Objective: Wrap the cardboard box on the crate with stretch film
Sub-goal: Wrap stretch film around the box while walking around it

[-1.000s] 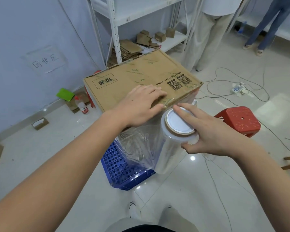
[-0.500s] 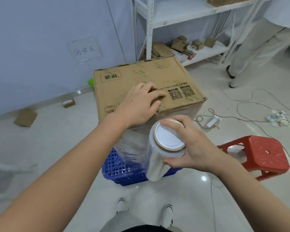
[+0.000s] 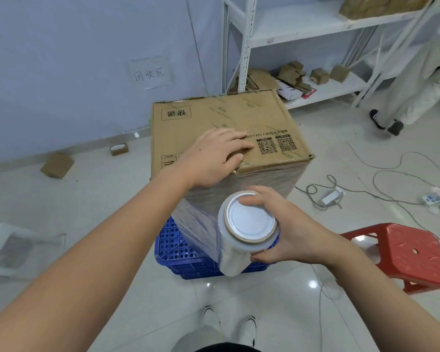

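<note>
A brown cardboard box (image 3: 229, 123) with QR codes printed on top stands on a blue perforated crate (image 3: 186, 255). Clear stretch film (image 3: 264, 181) covers the box's near side and runs to a roll of stretch film (image 3: 247, 229) held upright at the near corner. My right hand (image 3: 292, 232) grips the roll around its top end. My left hand (image 3: 214, 158) lies flat on the box's top near the front edge, pressing down, holding nothing.
A red plastic stool (image 3: 404, 257) stands close on the right. Cables and a power strip (image 3: 434, 199) lie on the tiled floor beyond it. White shelving (image 3: 244, 47) with cardboard scraps stands behind the box. A person's legs (image 3: 412, 97) are at the far right. Small boxes (image 3: 57, 165) lie on the left.
I have moved leftward around the box, carrying the roll with my right hand from the right side to the near corner. Film now spans the near side. My left hand stayed on top.
</note>
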Tool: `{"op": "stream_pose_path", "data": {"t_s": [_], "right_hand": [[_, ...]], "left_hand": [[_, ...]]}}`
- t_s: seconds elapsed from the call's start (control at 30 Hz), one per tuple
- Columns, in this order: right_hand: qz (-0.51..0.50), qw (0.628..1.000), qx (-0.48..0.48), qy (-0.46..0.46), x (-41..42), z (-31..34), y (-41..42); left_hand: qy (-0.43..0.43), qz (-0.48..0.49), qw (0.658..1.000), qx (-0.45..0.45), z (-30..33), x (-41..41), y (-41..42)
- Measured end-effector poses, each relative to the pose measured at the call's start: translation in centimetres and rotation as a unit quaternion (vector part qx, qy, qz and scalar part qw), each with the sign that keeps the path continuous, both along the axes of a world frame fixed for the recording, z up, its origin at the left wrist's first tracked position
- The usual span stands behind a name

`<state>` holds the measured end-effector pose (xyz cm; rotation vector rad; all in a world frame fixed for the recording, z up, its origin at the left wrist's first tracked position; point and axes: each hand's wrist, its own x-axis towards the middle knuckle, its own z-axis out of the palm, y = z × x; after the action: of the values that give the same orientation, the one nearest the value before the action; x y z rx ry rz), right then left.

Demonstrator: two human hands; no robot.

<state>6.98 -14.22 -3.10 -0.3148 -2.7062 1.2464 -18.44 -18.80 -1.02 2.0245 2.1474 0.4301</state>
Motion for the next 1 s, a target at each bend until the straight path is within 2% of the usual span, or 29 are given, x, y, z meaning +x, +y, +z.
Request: {"op": "stream_pose_path", "data": {"t_s": [0.17, 0.3, 0.37, 0.73, 1.0], "right_hand": [[-0.139, 0.988, 0.006, 0.065, 1.2, -0.6, -1.6], [-0.287, 0.952, 0.028, 0.107, 0.7, -1.9, -3.6], [-0.329, 0.936, 0.025, 0.120, 0.2, -2.0, -4.3], [-0.346, 0.934, 0.061, 0.064, 0.3, -0.5, -4.5], [-0.453, 0.885, 0.105, -0.001, 1.0, -0.4, -3.6]], "left_hand": [[-0.003, -0.004, 1.000, -0.006, 0.1, -0.1, 0.1], [-0.003, -0.010, 1.000, -0.007, 0.2, -0.1, 0.0], [-0.002, -0.011, 1.000, -0.008, 0.2, -0.1, 0.1], [-0.002, -0.016, 1.000, -0.007, -0.1, -0.8, 0.3], [0.005, -0.016, 1.000, -0.010, -0.4, -0.6, 0.4]]}}
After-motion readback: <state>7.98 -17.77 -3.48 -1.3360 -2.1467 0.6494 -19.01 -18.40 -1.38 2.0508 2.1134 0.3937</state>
